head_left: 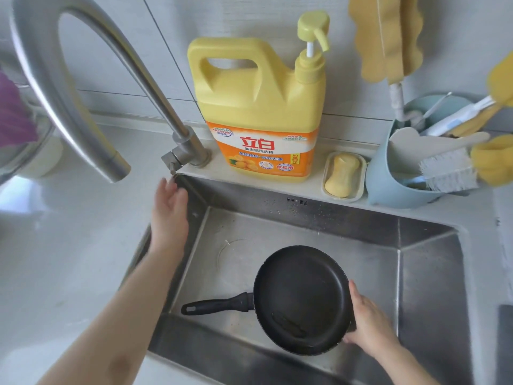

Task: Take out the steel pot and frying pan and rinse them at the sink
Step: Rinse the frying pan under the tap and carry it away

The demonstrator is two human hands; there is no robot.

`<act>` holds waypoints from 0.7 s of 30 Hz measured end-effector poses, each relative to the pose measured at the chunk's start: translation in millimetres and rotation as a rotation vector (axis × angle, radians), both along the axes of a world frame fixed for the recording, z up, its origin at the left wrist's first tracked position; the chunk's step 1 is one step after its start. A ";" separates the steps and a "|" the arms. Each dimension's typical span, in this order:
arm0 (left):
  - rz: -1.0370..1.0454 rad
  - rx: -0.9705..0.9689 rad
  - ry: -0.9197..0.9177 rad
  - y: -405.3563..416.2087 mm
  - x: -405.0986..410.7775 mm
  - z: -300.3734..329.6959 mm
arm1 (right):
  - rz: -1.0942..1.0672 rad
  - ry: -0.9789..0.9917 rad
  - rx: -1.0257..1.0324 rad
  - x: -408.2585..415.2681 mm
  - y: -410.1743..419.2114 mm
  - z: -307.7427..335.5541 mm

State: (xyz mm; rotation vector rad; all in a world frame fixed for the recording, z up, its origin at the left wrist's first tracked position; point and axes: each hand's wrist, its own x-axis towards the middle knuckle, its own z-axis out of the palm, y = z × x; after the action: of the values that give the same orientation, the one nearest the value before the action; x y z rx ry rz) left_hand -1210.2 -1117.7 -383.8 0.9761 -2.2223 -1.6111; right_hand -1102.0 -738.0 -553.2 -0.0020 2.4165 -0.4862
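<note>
Two hands: right hand (370, 326) grasps frying pan (301, 300) in steel sink (424, 273); left hand (169, 215) released near faucet (83, 87).

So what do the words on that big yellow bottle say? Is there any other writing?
"立白": big red brand characters on the orange label of the yellow bottle.
"新金桔洗洁精": smaller line right under the brand.
"食品用": round red badge low on the label, just barely readable.
The other small print on the label is too small and blurred to read.
No writing shows on the pan, soap or sink.
</note>
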 end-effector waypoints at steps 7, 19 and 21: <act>-1.050 -0.412 -0.854 56.0 103.0 -134.5 | -0.114 -0.078 -0.182 2.7 8.7 -5.7; -1.172 -0.672 -0.828 73.1 107.6 -166.0 | -0.150 -0.124 -0.337 2.3 2.8 -6.8; -1.175 -0.656 -0.834 71.2 108.6 -166.5 | -0.152 -0.132 -0.340 1.1 2.0 -6.6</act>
State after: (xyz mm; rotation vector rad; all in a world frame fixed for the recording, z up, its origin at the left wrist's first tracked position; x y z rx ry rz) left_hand -1101.6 -1046.4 -550.3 0.0262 -3.9333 -0.4226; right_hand -1100.9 -736.1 -559.8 0.0645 2.1884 -0.9320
